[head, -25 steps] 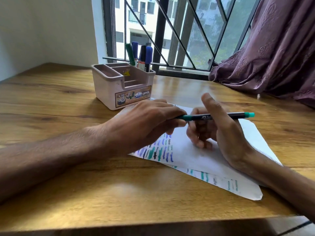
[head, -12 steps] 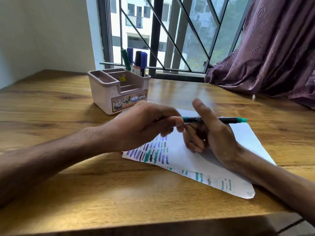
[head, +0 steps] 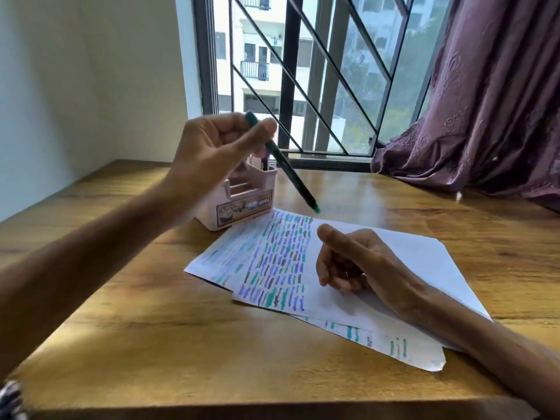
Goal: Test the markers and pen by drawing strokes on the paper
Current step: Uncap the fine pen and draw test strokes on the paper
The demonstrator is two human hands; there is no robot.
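Left hand (head: 218,147) grips a green pen (head: 281,163), raised right in front of the pink holder (head: 242,195). Right hand (head: 348,262) sits loosely curled, empty, on the paper (head: 409,253) below.

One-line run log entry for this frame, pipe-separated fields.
left hand: holds green pen raised above pink organizer | right hand: curled, resting on paper | paper: rows of strokes

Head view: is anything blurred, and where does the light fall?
Head view: the left hand and its green pen are motion-smeared; the right hand and the paper are sharper. Daylight from the window leaves glare on the table; the table's edges bow from wide-angle distortion.
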